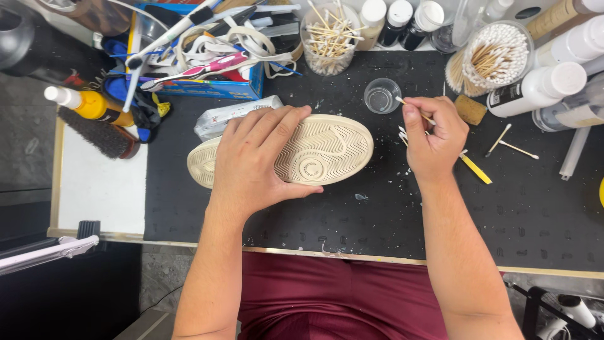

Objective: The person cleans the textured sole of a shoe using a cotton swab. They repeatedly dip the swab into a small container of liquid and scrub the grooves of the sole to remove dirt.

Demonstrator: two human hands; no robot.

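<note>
Left hand [255, 157] fingers lie spread flat on the upturned shoe sole [327, 151]; right hand [434, 135] fingers pinch a cotton swab [412, 108] beside a small clear cup [382, 96].

one shoe [327, 151], two hands, left [255, 157] and right [434, 135], one small cup [382, 96], two tubs of swabs [329, 38] [497, 56], one brush [97, 133], one yellow bottle [88, 104]
</note>
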